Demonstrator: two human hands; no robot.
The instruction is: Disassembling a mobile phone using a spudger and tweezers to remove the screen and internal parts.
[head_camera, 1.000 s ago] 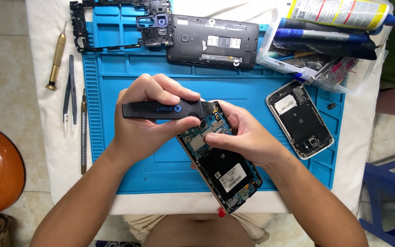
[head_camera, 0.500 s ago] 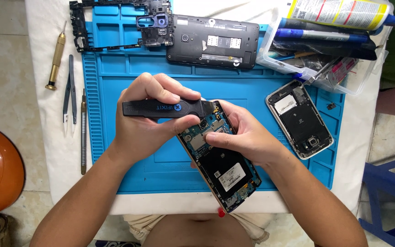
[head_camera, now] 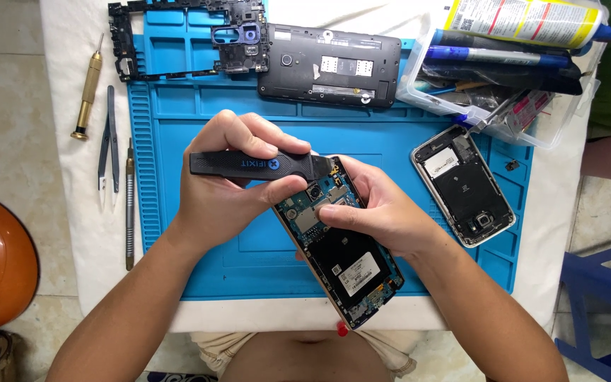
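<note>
Floor: pale beige tiles (head_camera: 5,106) at my nine o'clock and three o'clock.
Table: white cloth (head_camera: 72,212) covers my worktop.
Seat: blue plastic stool (head_camera: 602,311) at four o'clock.
Light: even, bright, soft shadows.

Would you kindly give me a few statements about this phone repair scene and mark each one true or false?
1. The left hand holds a black pry tool. True.
2. The right hand rests on the opened phone. True.
3. The blue mat lies on bare wood. False: it lies on a white cloth.
4. A second opened phone lies to the right on the mat. True.
5. The tweezers are in the right hand. False: they lie on the cloth, left of the mat.
</note>
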